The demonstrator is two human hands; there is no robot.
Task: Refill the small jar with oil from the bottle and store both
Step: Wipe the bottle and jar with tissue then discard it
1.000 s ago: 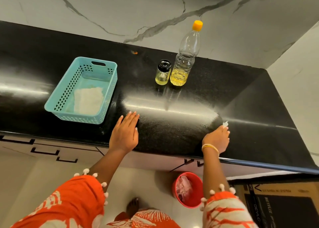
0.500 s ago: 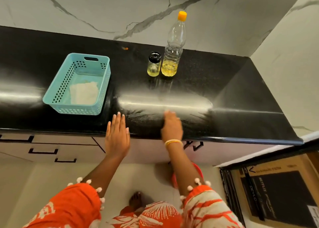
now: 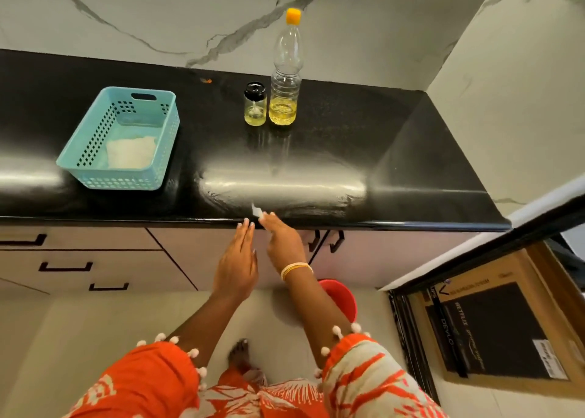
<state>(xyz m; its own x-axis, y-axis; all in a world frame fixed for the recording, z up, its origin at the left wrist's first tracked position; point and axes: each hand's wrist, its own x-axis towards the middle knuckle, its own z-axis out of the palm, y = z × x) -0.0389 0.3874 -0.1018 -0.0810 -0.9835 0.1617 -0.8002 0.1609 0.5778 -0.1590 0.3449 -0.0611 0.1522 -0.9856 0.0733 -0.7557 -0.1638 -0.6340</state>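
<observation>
Far left on the black tabletop (image 3: 316, 139) sits a turquoise basket (image 3: 95, 152), close to the front edge, with a white folded cloth (image 3: 131, 152) lying flat in its bottom. Moving right, toward the back edge and the marble wall, there's the small jar (image 3: 255, 109), black lid on, a shallow layer of yellow oil inside. Just beside it on the right stands the bottle (image 3: 286, 79), upright, orange cap on, oil filling only its lower part; I cannot tell whether the two touch. Both stand well apart from the basket and well back from the front edge.

Down at the front edge now, near the middle: the left hand (image 3: 235, 265) is out in front of the cabinet doors, fingers straight and together, tips right at the tabletop's lip, holding nothing. Right next to it, the right hand (image 3: 283, 243), gold bangles (image 3: 296, 269) at the wrist, pinches a small white scrap (image 3: 257, 211) in its fingers, the scrap poking up over the front edge onto a smeared, shiny patch of the surface. On the floor behind the right forearm, a red bucket (image 3: 343, 297); further right, a cardboard box (image 3: 493, 326).
</observation>
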